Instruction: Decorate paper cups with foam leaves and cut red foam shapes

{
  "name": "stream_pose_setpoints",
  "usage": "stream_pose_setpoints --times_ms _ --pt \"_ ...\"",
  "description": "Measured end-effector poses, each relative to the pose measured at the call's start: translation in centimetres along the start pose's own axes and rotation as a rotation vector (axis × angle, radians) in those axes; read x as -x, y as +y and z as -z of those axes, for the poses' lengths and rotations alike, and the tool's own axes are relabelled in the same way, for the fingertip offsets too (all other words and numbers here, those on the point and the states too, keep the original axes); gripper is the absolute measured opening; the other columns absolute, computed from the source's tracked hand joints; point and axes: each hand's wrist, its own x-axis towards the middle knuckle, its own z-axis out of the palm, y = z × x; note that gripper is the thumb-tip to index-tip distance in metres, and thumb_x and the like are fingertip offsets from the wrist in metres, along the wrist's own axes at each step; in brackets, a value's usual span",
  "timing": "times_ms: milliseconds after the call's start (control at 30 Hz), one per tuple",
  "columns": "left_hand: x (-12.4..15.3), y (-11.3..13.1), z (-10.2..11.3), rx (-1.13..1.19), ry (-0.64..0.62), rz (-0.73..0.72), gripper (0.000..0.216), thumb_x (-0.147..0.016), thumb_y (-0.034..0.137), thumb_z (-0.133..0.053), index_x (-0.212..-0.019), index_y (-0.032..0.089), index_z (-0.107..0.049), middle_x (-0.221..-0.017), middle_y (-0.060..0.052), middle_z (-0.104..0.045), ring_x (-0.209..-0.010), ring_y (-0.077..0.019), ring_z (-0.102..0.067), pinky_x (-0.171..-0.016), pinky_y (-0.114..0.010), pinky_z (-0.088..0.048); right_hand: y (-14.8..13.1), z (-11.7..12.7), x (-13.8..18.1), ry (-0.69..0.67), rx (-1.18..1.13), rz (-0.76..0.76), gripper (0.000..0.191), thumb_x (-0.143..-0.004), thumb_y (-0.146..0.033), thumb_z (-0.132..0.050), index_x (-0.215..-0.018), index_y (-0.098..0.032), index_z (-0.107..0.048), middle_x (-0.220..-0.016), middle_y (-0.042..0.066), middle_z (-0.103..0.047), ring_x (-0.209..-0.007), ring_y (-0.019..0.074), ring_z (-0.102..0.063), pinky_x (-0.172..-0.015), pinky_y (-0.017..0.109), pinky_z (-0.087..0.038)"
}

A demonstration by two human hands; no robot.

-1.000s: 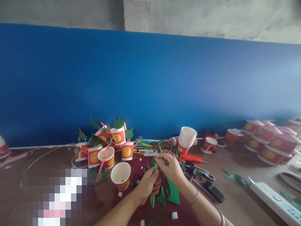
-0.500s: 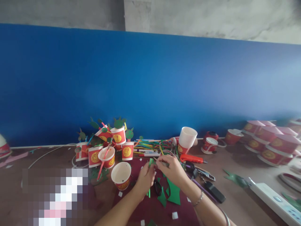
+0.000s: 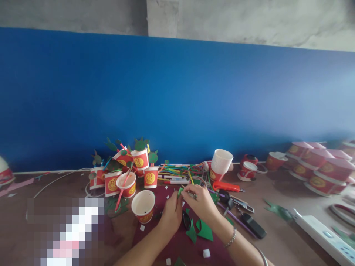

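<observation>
Both my hands meet above a dark red mat (image 3: 161, 240). My left hand (image 3: 172, 212) is closed around a narrow bright green strip (image 3: 180, 192), whose upper end pokes out above the thumb. My right hand (image 3: 196, 197) pinches close beside that end; a thin stick-like piece shows at its fingertips, too small to name. Under the hands lie the black handles of what look like scissors (image 3: 186, 220) and cut green scraps (image 3: 205, 231). Left of my left hand stands an open paper cup (image 3: 143, 203).
Decorated red paper cups (image 3: 112, 184) crowd the left, some with green cut-outs. Behind the hands lie colourful straws (image 3: 177, 170) and a stack of white cups (image 3: 222, 162). To the right are an orange-red cutter (image 3: 226, 186), keys (image 3: 253, 225), a power strip (image 3: 324, 234) and pink-topped cups (image 3: 324, 181).
My left hand has turned and closed further round the green strip; its lower end, visible earlier below the hand, is now hidden. My right hand has shifted slightly left and down.
</observation>
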Motion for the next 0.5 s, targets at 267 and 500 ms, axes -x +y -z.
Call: stream_pose_setpoints --times_ms 267,500 --pt "0.17 0.01 0.0 -0.012 -0.007 -0.024 0.022 -0.087 0.037 -0.043 -0.084 0.02 -0.055 -0.07 -0.002 -0.055 -0.066 -0.0173 -0.05 -0.066 -0.028 -0.036 -0.07 -0.19 0.11 0.012 -0.002 -0.001 0.016 -0.078 -0.028 -0.056 -0.067 -0.021 -0.065 -0.067 -0.001 -0.067 -0.07 0.0177 -0.059 -0.066 0.025 -0.04" --pt "0.41 0.36 0.38 -0.185 -0.026 -0.059 0.021 -0.09 0.031 -0.035 -0.084 0.02 -0.051 -0.073 -0.004 -0.056 -0.067 -0.018 -0.05 -0.064 -0.029 -0.034 -0.32 -0.13 0.19 0.026 0.1 -0.035 0.02 -0.078 -0.035 -0.057 -0.067 -0.021 -0.066 -0.069 0.0 -0.069 -0.069 0.0189 -0.06 -0.065 0.027 -0.04"
